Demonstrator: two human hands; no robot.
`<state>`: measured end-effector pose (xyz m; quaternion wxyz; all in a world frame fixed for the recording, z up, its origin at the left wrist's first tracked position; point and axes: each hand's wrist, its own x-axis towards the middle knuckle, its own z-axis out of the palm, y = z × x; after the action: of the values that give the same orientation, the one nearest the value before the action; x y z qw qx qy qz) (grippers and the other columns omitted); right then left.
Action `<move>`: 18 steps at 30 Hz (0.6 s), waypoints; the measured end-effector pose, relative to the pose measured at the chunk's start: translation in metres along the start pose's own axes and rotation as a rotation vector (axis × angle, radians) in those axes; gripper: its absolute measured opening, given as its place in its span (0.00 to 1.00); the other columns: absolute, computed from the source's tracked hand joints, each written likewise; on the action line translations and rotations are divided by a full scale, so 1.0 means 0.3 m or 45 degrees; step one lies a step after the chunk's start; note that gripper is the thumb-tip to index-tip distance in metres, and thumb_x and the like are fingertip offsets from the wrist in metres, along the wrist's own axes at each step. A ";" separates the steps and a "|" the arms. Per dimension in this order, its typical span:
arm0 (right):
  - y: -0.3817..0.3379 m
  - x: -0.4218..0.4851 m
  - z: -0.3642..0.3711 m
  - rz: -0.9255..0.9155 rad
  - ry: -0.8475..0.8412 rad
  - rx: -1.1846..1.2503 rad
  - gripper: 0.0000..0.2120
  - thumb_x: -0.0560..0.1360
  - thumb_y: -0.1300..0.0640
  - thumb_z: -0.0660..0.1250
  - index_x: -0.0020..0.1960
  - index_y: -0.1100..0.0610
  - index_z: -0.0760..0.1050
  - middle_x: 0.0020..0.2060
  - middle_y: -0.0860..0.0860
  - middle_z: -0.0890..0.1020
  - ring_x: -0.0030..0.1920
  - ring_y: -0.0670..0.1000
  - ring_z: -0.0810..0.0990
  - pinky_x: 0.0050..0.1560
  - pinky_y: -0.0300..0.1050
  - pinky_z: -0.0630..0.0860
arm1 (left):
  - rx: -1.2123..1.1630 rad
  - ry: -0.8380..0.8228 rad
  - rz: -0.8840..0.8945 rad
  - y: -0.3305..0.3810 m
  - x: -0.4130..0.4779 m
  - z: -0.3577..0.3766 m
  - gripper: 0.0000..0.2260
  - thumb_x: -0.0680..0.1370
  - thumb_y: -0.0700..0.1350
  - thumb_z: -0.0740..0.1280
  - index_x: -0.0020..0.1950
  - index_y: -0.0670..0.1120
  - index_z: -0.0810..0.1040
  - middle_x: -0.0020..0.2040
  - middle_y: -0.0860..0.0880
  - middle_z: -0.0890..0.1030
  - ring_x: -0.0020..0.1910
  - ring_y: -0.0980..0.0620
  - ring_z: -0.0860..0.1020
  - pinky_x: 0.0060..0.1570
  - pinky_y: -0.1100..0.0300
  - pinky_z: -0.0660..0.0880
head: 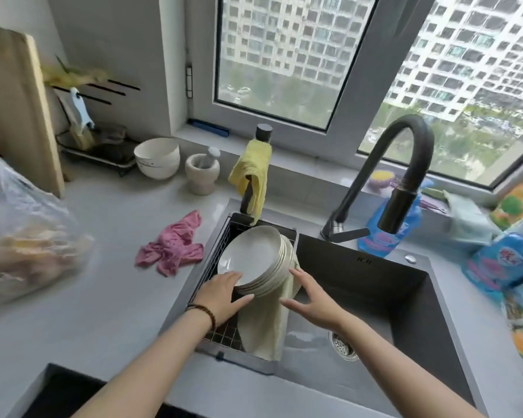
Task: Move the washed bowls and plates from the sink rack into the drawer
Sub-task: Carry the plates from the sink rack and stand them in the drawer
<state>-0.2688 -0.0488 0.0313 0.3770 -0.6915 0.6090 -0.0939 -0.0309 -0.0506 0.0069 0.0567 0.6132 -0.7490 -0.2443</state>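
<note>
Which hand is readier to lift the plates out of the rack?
Left, probably: the left hand touches the plates at their near rim, while the right hand hovers open beside the cream towel.

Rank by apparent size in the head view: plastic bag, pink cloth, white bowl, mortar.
1. plastic bag, though it is nearest the camera
2. pink cloth
3. white bowl
4. mortar, only slightly smaller than the bowl
</note>
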 end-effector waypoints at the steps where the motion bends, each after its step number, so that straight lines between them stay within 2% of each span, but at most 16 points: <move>1: 0.005 0.037 0.000 0.012 0.000 -0.015 0.40 0.75 0.43 0.69 0.79 0.49 0.53 0.80 0.49 0.52 0.79 0.48 0.51 0.78 0.48 0.52 | -0.006 -0.023 0.007 -0.002 0.047 0.006 0.30 0.76 0.64 0.56 0.74 0.49 0.60 0.74 0.51 0.64 0.72 0.51 0.63 0.70 0.55 0.62; 8: 0.075 0.213 0.011 -0.029 -0.022 -0.206 0.39 0.75 0.41 0.68 0.79 0.45 0.52 0.80 0.47 0.50 0.79 0.47 0.49 0.76 0.43 0.51 | -0.099 -0.129 0.037 0.016 0.267 0.070 0.25 0.78 0.60 0.56 0.73 0.50 0.63 0.71 0.51 0.68 0.69 0.50 0.66 0.67 0.53 0.66; 12: 0.108 0.248 0.020 -0.087 -0.011 -0.272 0.39 0.75 0.40 0.67 0.79 0.42 0.50 0.80 0.44 0.47 0.79 0.46 0.48 0.75 0.41 0.50 | -0.243 -0.169 0.048 0.022 0.310 0.102 0.19 0.80 0.55 0.57 0.68 0.51 0.71 0.65 0.49 0.75 0.64 0.50 0.73 0.61 0.51 0.71; 18: 0.137 0.249 0.029 -0.130 -0.025 -0.315 0.38 0.76 0.40 0.66 0.79 0.39 0.48 0.80 0.44 0.45 0.79 0.46 0.47 0.76 0.43 0.50 | -0.313 -0.098 0.111 0.021 0.307 0.129 0.17 0.81 0.52 0.55 0.69 0.54 0.70 0.69 0.54 0.72 0.67 0.53 0.70 0.65 0.57 0.68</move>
<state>-0.2773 -0.1124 -0.0256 0.2896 -0.7636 0.5762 -0.0305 -0.0737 -0.1255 -0.0439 0.1134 0.5587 -0.7410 -0.3549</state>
